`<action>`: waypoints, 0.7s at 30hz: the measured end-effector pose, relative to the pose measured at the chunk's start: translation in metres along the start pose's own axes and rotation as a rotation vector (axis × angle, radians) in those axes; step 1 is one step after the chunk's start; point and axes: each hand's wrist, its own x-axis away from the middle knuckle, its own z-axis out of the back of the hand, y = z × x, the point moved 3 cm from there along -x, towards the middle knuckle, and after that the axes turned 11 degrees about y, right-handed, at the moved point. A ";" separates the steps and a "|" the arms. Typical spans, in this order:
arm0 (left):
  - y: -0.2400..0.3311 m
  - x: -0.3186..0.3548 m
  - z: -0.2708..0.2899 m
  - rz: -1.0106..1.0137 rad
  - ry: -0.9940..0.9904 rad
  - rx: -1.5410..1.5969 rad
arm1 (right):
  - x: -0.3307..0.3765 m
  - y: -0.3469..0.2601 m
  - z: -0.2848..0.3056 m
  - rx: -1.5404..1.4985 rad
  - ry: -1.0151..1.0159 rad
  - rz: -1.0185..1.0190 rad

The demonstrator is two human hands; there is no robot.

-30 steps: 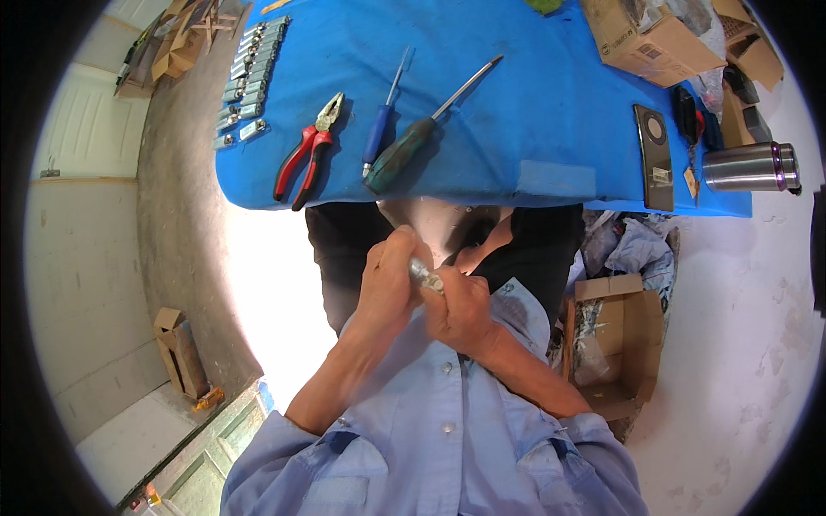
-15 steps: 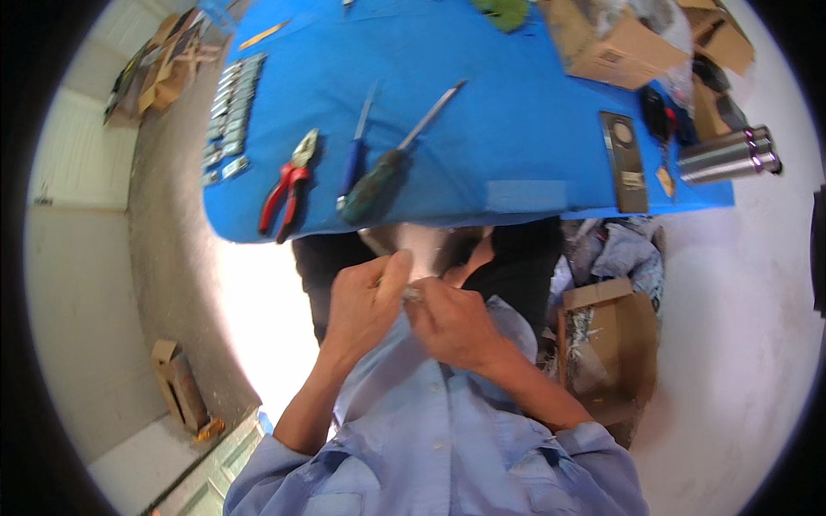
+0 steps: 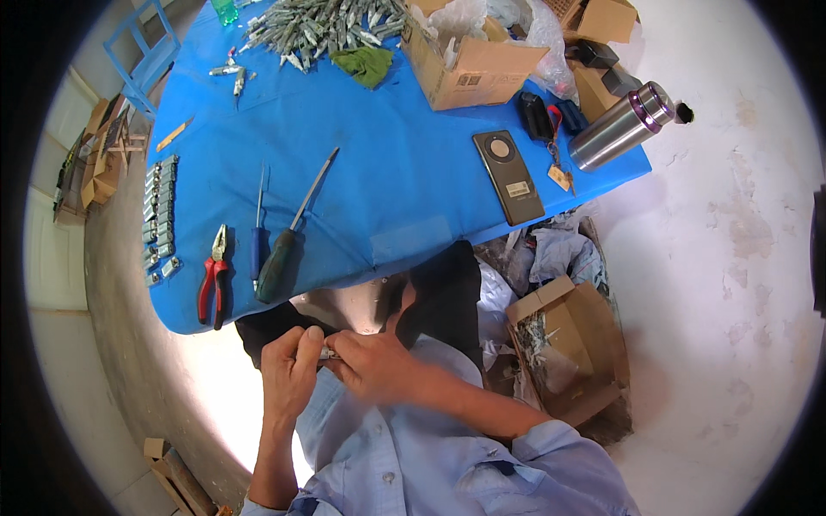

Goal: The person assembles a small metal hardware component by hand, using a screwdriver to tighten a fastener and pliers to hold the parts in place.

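Note:
Both hands meet close to my chest, below the near edge of the blue table point(image 3: 387, 198). My left hand point(image 3: 291, 368) and my right hand point(image 3: 372, 365) pinch one small grey metal part point(image 3: 328, 353) between their fingertips; most of it is hidden by the fingers. On the table just above lie red-handled pliers point(image 3: 212, 278), a thin blue screwdriver point(image 3: 258, 245) and a large green-handled screwdriver point(image 3: 288, 243).
A row of small metal parts point(image 3: 159, 219) lines the table's left edge, and a heap of them point(image 3: 327, 26) lies at the far side by a green cloth point(image 3: 366, 63). An open carton point(image 3: 469, 56), phone point(image 3: 508, 176), steel flask point(image 3: 621, 125). A box on the floor point(image 3: 568, 353).
The view has tilted up, so the table sits lower and more of its far side shows. My hands stay together on the small part, now lower in the picture.

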 end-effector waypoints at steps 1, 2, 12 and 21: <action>-0.001 -0.001 -0.002 0.038 -0.012 0.044 | 0.000 0.002 -0.003 0.031 -0.013 0.028; -0.003 0.000 0.000 0.079 -0.010 0.083 | 0.000 0.001 -0.007 0.084 0.011 0.074; -0.012 0.003 -0.001 0.075 -0.021 0.218 | -0.004 -0.012 -0.008 0.259 -0.011 0.147; -0.013 0.013 0.007 0.094 0.075 0.381 | 0.002 -0.013 -0.028 0.045 0.005 0.033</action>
